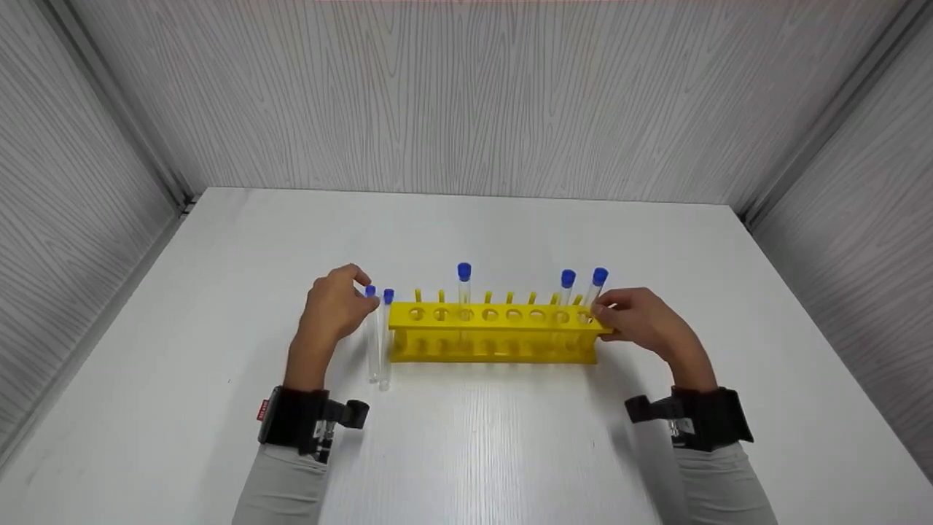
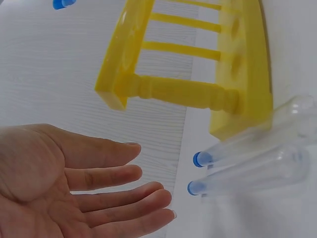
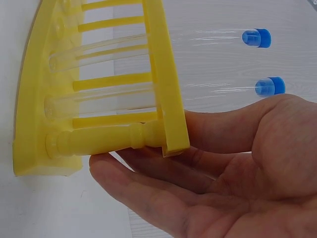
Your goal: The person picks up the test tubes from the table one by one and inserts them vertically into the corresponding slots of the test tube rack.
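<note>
On the white table (image 1: 466, 437), near the middle of the view, stands a yellow rack (image 1: 501, 326), its long side running from nine to three o'clock, with twelve toward the back wall (image 1: 466, 102). Its top board has a row of round holes (image 1: 513, 315), and short pegs (image 1: 510, 297) show along its twelve o'clock edge. Counting from the nine o'clock end, the first tube (image 1: 465, 292) stands in the third hole, the second tube (image 1: 566, 293) in the seventh and the third tube (image 1: 594, 290) in the eighth, this last one leaning toward one o'clock. All three have blue caps (image 1: 464, 271).

Just off the rack's nine o'clock end lie two more, side by side: an outer loose tube (image 1: 375, 339) and an inner loose tube (image 1: 385, 350), both with capped ends toward twelve and round ends toward six.

At ten o'clock of these is the left hand (image 1: 335, 302), close to the caps. Its fingers are nearly straight, with nothing held; the left wrist view shows a gap between fingertips and caps.

At the rack's three o'clock end, the right hand (image 1: 645, 321) grips the top board, thumb above and fingers curled beneath, fingertips next to the end post (image 3: 104, 140). Grey sleeves (image 1: 284, 485) and black wrist straps (image 1: 295, 419) reach in from seven and five o'clock
</note>
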`<state>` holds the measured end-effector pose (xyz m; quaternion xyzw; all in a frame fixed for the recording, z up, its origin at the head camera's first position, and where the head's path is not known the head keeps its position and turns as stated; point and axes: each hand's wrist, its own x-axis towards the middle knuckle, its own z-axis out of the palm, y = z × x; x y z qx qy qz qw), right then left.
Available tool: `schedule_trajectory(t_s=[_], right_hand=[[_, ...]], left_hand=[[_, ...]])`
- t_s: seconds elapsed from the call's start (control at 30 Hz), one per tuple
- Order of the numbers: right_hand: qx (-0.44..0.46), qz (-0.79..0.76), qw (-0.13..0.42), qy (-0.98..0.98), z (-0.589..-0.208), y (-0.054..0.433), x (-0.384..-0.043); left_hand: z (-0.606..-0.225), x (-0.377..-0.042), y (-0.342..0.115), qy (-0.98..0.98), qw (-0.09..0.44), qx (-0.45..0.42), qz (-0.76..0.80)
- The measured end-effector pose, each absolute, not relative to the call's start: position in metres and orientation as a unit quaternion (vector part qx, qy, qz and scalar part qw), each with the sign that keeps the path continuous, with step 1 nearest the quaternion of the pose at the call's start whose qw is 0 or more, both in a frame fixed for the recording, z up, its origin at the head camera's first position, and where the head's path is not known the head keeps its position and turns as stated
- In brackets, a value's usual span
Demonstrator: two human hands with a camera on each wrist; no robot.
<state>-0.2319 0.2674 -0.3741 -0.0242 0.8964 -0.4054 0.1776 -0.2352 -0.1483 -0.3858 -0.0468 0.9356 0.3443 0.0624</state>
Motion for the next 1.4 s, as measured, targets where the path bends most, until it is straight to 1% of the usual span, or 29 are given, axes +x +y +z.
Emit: schedule_trajectory(t_s=[0.17, 0.37, 0.77, 1.03, 1.4], right_hand=[[-0.026, -0.405, 0.176, 0.897, -0.374, 0.267, -0.232], [-0.022, -0.405, 0.179, 0.896, -0.374, 0.266, -0.232], [-0.02, -0.403, 0.178, 0.897, -0.375, 0.266, -0.232], [-0.016, -0.413, 0.179, 0.893, -0.374, 0.267, -0.231], [-0.015, -0.408, 0.18, 0.895, -0.374, 0.266, -0.232]], left_hand=[[-0.394, -0.24, -0.149, 0.939, 0.079, -0.072, 0.327], [-0.402, -0.244, -0.148, 0.938, 0.092, -0.083, 0.324], [-0.408, -0.245, -0.143, 0.94, 0.092, -0.088, 0.318], [-0.412, -0.248, -0.139, 0.938, 0.108, -0.096, 0.314], [-0.415, -0.248, -0.141, 0.938, 0.114, -0.1, 0.31]])
